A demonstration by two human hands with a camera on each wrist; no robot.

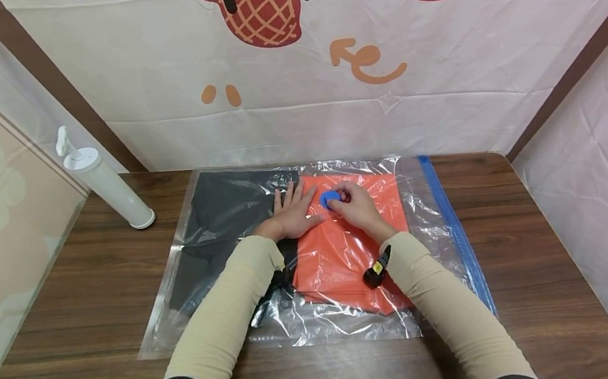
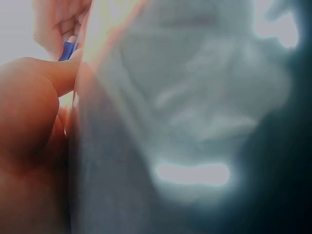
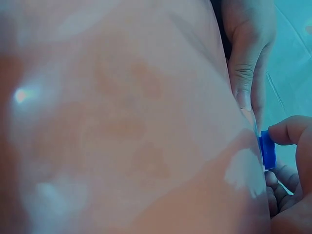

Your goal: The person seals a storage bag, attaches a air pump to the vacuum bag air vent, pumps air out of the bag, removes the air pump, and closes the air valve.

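A clear plastic vacuum storage bag (image 1: pixel 331 330) lies flat with a folded black garment (image 1: pixel 221 219) on its left and a folded orange garment (image 1: pixel 327 257) on its right. On the bag's upper film, over the orange cloth, sits a round blue valve cap (image 1: pixel 329 197). My right hand (image 1: pixel 358 208) pinches this cap at its rim between thumb and curled fingers; the right wrist view shows the cap (image 3: pixel 268 148) side-on. Spread fingers of my left hand (image 1: pixel 293 215) press on the film just left of it, the thumb pointing toward the cap.
Along the bag's right edge runs a blue zip strip (image 1: pixel 456 233). A white hand pump (image 1: pixel 110 186) stands at the back left of the wooden table (image 1: pixel 530 288). Printed cloth (image 1: pixel 295 123) hangs behind the table, and further panels flank both sides.
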